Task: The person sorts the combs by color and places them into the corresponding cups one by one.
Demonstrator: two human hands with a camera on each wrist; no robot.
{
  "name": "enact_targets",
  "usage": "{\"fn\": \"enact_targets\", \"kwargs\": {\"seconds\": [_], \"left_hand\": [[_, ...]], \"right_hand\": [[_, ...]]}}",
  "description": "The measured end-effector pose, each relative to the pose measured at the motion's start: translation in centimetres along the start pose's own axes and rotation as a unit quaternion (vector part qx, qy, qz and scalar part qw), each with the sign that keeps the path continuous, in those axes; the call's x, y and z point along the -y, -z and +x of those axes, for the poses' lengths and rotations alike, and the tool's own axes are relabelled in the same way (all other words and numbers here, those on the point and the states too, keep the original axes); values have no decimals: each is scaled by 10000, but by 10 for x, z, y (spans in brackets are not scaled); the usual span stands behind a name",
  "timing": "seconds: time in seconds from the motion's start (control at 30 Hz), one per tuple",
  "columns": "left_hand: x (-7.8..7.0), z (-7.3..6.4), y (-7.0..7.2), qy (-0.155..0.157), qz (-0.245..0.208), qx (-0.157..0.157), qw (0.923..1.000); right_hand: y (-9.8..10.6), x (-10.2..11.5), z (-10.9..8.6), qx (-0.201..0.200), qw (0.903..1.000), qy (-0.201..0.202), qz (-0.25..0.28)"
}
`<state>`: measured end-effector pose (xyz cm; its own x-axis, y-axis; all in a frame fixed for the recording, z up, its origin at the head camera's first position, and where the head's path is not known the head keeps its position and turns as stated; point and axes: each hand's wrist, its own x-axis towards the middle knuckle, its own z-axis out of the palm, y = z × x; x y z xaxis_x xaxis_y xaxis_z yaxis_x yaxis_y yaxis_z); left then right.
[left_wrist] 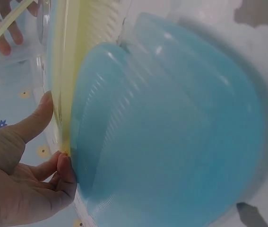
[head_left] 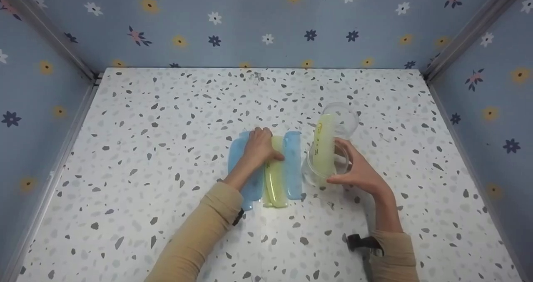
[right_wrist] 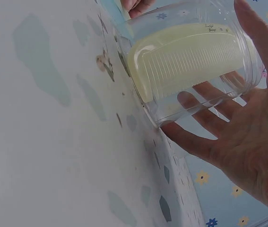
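My left hand (head_left: 259,145) is at the far end of the yellow combs (head_left: 275,190) lying on the table, its thumb and curled fingertips pinching one by its edges. Blue combs (head_left: 236,157) lie overlapped to its left, and another blue comb (head_left: 293,169) lies to the right of the yellow ones. With fingers and thumb curved round it, my right hand (head_left: 362,169) holds a clear jar (right_wrist: 176,111) standing on the table. A yellow comb (head_left: 324,144) stands inside the jar, its upper part sticking out above the rim.
A clear round lid (head_left: 347,119) lies on the speckled white table (head_left: 187,98) just behind the jar. Blue flower-patterned panels (head_left: 250,19) enclose the table at the back and both sides.
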<state>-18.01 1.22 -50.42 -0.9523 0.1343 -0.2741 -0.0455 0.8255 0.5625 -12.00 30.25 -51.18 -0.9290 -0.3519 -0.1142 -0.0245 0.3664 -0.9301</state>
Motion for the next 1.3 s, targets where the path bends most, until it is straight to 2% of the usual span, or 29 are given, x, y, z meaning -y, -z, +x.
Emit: {"fn": "enact_targets", "kwargs": {"seconds": [0.23, 0.33, 0.5, 0.6, 0.8, 1.07, 1.3], "left_hand": [[2, 1, 3, 118, -92, 240, 9996], [4, 1, 5, 148, -387, 232, 9989], [8, 5, 11, 193, -842, -115, 9962], [10, 7, 13, 194, -878, -321, 9954], [17, 3, 18, 325, -1153, -344, 9922], [14, 0, 31, 85, -1445, -408, 9886], [0, -7, 48, -248, -2009, -597, 9775]], "right_hand": [[-2, 1, 0, 28, 10000, -35, 1], [-2, 1, 1, 17, 10000, -70, -2], [-1, 1, 1, 14, 9999, -115, 7], [-1, 2, 1, 35, 9999, -133, -26], [-1, 3, 0, 42, 9999, -120, -35], [0, 1, 0, 58, 9999, -101, -34], [1, 1, -1, 46, 9999, -97, -11]]}}
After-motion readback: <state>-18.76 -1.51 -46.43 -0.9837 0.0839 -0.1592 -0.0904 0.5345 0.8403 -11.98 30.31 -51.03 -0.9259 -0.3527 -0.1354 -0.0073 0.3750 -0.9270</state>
